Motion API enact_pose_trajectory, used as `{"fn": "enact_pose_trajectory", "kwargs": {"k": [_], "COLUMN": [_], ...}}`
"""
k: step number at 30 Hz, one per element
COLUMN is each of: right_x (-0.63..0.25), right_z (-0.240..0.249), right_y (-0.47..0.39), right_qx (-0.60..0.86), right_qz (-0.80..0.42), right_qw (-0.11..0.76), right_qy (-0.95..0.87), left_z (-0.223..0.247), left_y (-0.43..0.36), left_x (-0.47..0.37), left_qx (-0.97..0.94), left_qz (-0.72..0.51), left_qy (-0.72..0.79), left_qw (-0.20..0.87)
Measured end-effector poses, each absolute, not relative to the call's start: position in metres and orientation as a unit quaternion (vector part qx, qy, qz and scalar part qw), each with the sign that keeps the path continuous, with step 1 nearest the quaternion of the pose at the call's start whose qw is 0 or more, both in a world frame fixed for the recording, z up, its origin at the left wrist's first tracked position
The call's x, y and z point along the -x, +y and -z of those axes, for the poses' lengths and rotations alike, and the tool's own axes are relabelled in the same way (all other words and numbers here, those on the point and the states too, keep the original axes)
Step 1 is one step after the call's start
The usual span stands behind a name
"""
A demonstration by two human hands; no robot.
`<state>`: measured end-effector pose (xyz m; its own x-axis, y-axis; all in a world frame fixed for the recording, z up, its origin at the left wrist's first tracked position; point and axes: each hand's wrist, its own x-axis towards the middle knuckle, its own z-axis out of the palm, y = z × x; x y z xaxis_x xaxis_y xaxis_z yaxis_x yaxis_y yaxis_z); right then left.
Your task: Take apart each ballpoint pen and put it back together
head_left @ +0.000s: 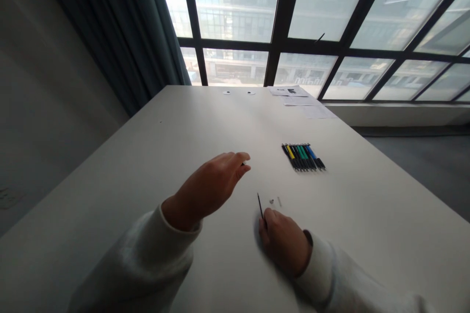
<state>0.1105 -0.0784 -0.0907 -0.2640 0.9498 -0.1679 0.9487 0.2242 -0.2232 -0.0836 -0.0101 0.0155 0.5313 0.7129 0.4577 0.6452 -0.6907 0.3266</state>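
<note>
My two hands over a white table (110,181).
Right hand (284,239) pinches a thin black rod (260,204); left hand (211,187) pinches something tiny, both near a row of pens (303,157).

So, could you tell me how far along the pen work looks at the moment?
Looks early. One pen seems taken apart: small pale parts lie loose on the table. In hand: the right hand holds a thin dark rod, and the left hand pinches something tiny. The row of pens lies whole and untouched.
</note>
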Motion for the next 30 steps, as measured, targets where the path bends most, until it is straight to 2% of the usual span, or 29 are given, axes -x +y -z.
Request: {"fn": "enact_pose_trajectory", "kwargs": {"k": [2, 5, 9, 11, 14, 22, 30], "right_x": [-0.111, -0.115, -0.127, -0.138, -0.161, -0.216, -0.218], "right_z": [0.094, 0.100, 0.098, 0.091, 0.084, 0.105, 0.112], "right_y": [-0.078, -0.079, -0.078, -0.073, -0.060, -0.016, -0.011], "right_qx": [0.609, 0.595, 0.552, 0.544, 0.549, 0.605, 0.627], "right_qz": [-0.134, -0.103, -0.087, -0.088, -0.091, -0.127, -0.158], "right_qw": [0.010, 0.081, 0.175, 0.206, 0.256, 0.320, 0.336], "right_qy": [-0.781, -0.793, -0.811, -0.809, -0.790, -0.718, -0.685], "left_z": [-0.019, -0.023, -0.016, -0.003, 0.024, 0.087, 0.098], "left_y": [-0.013, -0.015, -0.013, -0.010, -0.009, -0.015, -0.016], "left_x": [0.082, 0.078, 0.079, 0.083, 0.090, 0.078, 0.075], "left_qx": [-0.871, -0.844, -0.701, -0.616, -0.561, -0.624, -0.752], "left_qz": [-0.301, -0.345, -0.403, -0.392, -0.356, -0.290, -0.276], "left_qy": [0.377, 0.379, 0.473, 0.500, 0.513, 0.514, 0.512], "left_qw": [0.087, 0.157, 0.351, 0.466, 0.544, 0.512, 0.312]}}
